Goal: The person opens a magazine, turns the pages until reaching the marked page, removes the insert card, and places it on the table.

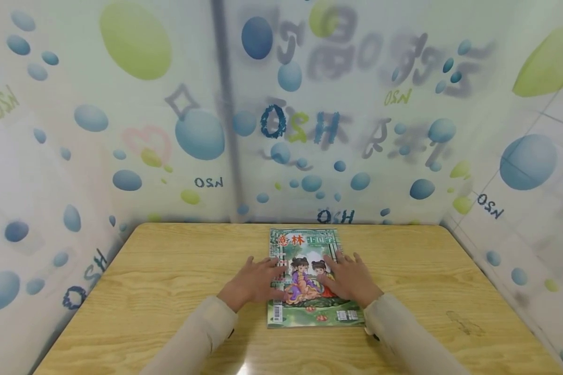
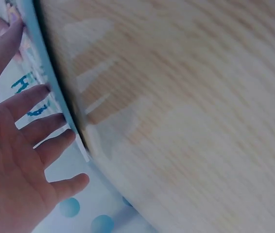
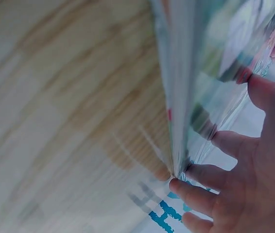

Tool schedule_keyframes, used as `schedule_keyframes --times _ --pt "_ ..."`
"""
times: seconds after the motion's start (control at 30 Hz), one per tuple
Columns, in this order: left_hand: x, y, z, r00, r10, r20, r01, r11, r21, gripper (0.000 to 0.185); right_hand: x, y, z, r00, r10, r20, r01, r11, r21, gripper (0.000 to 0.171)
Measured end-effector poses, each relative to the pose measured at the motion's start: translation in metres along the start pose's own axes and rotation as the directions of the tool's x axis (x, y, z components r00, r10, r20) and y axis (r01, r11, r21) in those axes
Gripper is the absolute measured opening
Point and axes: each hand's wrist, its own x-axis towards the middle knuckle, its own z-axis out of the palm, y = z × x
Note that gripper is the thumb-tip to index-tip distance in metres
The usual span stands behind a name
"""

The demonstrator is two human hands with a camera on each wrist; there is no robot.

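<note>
1. The magazine lies flat on the wooden table, between the two hands and partly under their fingers; its upper edge is near the far edge of the table.
2. Its cover shows two drawn figures with dark hair buns, and red and white characters above them.
3. The left hand is spread wide, with fingers reaching over the left side of the cover; it does not grip anything, and I cannot tell how firmly it touches.
4. The right hand is also spread, its fingertips touching the right side of the cover, without gripping it.
5. Pale sleeves cover both forearms.
6. Behind the table stands a wall printed with blue and green spots and mirrored letters.
</note>
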Motion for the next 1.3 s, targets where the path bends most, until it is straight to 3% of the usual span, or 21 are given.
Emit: schedule_keyframes --times 0.37,0.57,0.9,1.13,1.3 --pt "-0.001 0.001 -0.007 0.999 -0.037 0.006 0.037 0.999 -0.018 0.070 -0.001 0.006 0.000 0.999 -0.044 0.013 0.043 0.997 0.068 0.072" --pt "-0.003 0.000 -0.008 0.999 -0.045 0.025 0.046 0.997 -0.068 0.069 -0.011 0.019 -0.002 0.986 -0.163 0.021 0.160 0.982 0.099 0.070" --pt "-0.003 0.000 -0.010 0.999 -0.033 0.030 0.035 0.997 -0.072 0.069 -0.031 0.040 -0.007 0.914 -0.399 0.073 0.361 0.882 0.302 0.084" --pt "-0.004 0.000 -0.009 0.999 -0.019 0.038 0.023 0.996 -0.087 0.070 -0.041 0.049 -0.011 0.873 -0.481 0.081 0.424 0.830 0.363 0.100" --pt "-0.004 -0.001 -0.009 0.999 -0.013 0.042 0.018 0.993 -0.113 0.070 -0.048 0.052 -0.013 0.864 -0.496 0.088 0.422 0.809 0.409 0.100"
